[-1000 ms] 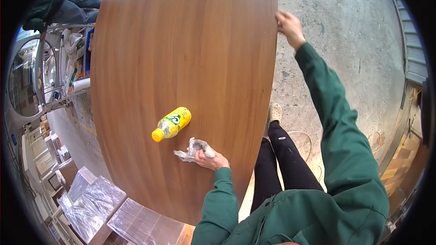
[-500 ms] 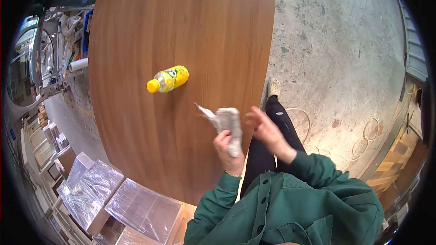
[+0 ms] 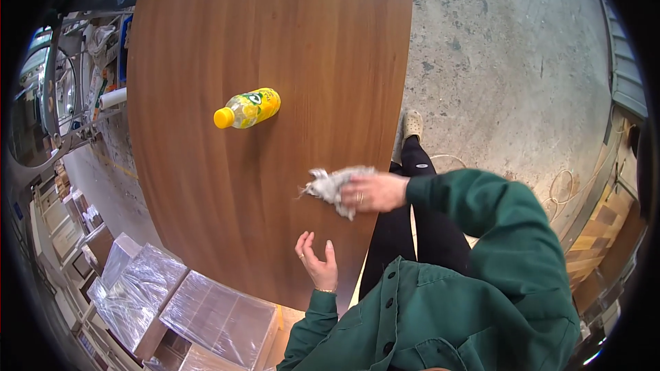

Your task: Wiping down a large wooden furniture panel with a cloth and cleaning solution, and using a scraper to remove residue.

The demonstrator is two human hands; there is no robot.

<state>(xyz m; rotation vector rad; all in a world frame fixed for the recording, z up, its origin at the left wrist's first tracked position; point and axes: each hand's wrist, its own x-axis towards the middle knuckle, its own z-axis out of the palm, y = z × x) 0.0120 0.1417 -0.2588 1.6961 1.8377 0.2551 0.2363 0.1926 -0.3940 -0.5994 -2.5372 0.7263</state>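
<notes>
My right hand (image 3: 375,191) grips a crumpled grey cloth (image 3: 330,184) and holds it on the brown wooden table (image 3: 275,41) near its right edge. My left hand (image 3: 317,263) hovers palm up over the near part of the table, fingers apart, holding nothing. A yellow plastic bottle (image 3: 249,108) with a yellow cap lies on its side on the table, further away and to the left of the cloth. Both arms wear green sleeves.
Plastic-wrapped boxes (image 3: 179,302) sit on the floor below the table's near end. Metal shelving with clutter (image 3: 75,82) stands along the left. Grey concrete floor (image 3: 509,62) lies right of the table, with my legs and a shoe (image 3: 412,125) beside the table edge.
The cloth passed from my left hand to my right. My right hand came down from the table's far right edge. My left hand let go and drew back, open.
</notes>
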